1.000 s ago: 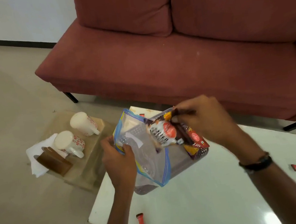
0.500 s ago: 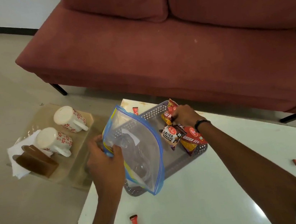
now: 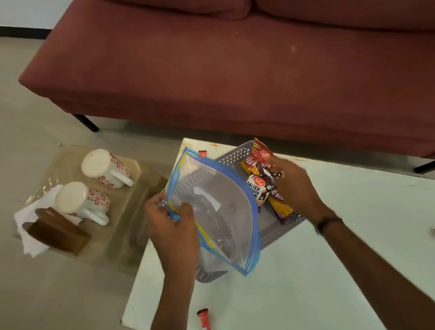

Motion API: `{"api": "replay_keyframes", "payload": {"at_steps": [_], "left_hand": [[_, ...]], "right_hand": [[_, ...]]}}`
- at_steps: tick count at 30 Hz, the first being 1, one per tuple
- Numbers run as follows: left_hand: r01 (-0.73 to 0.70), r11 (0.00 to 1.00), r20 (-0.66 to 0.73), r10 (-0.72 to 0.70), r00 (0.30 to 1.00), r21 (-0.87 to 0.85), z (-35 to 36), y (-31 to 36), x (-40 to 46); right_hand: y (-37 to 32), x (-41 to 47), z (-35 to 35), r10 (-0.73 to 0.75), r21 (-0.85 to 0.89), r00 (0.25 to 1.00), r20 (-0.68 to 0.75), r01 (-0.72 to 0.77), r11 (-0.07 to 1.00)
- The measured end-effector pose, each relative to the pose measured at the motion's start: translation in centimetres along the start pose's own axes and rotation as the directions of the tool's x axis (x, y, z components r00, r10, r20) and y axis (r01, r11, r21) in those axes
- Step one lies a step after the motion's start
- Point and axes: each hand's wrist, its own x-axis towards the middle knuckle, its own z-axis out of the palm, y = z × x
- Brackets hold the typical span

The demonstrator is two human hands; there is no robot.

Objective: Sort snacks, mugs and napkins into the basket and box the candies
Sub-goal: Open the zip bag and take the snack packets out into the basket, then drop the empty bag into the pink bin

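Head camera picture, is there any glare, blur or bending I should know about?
Head view: soft glare on the glossy white table and on the clear bag; sofa edges bow from the wide lens; the right hand is slightly smeared, the packets' print only partly readable.

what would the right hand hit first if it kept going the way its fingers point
The right hand points up-left into the grey basket and already lies on the snack packets there, so it would probably push those first; depth is unclear.
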Motion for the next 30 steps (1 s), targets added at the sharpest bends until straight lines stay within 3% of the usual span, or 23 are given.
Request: {"api": "replay_keyframes", "payload": {"at_steps": [3, 6, 10, 14, 17, 20, 22, 25, 28, 30], "left_hand": [[0.088, 0.992, 0.006, -0.088, 0.996, -0.089, 0.4, 1.1, -0.6], [0.145, 0.967, 0.053, -0.137, 0.989, -0.21, 0.8, 2.1, -1.5], [0.134, 0.953, 0.113, -0.107, 0.988, -0.27, 1.4, 3.3, -4.3], [0.205, 0.918, 0.315, -0.094, 0.944, -0.339, 2.5, 4.1, -7.6], [0.134, 0.909, 0.338, 0.007, 0.941, -0.394, 3.2, 4.1, -9.2], [-0.023, 0.961, 0.343, 0.121, 0.931, -0.277, 4.6, 2.8, -10.2], [-0.047, 0.985, 0.464, 0.121, 0.878, -0.167, 6.0, 2.1, -11.3], [-0.059, 0.993, 0.697, 0.115, 0.707, -0.103, 9.2, 2.1, -14.6], [-0.043, 0.997, 0.829, 0.082, 0.554, -0.07, 14.0, 2.3, -19.7], [0.019, 0.997, 0.845, 0.058, 0.532, -0.08, 17.7, 2.5, -24.1]], "right_hand": [[-0.5, -7.9, -0.4, -0.071, 0.151, 0.977, 0.2, 0.041, 0.988], [-2.8, -13.8, -0.1, 0.021, 0.279, 0.935, 0.354, -0.127, 0.952], [-5.6, -16.2, 1.2, 0.216, 0.498, 0.947, 0.237, -0.31, 0.81], [-3.1, -15.9, 0.7, 0.401, 0.589, 0.916, -0.034, -0.306, 0.748], [-0.7, -15.9, -3.3, 0.37, 0.653, 0.923, -0.105, -0.216, 0.726], [2.2, -17.1, -9.8, 0.279, 0.745, 0.957, -0.075, -0.132, 0.653], [4.2, -17.9, -14.4, 0.241, 0.757, 0.97, -0.028, -0.137, 0.638], [8.6, -19.4, -20.0, 0.239, 0.772, 0.971, 0.015, -0.163, 0.615], [13.1, -21.5, -24.5, 0.286, 0.775, 0.958, 0.025, -0.2, 0.6], [16.4, -23.5, -27.4, 0.301, 0.773, 0.953, 0.017, -0.204, 0.601]]}}
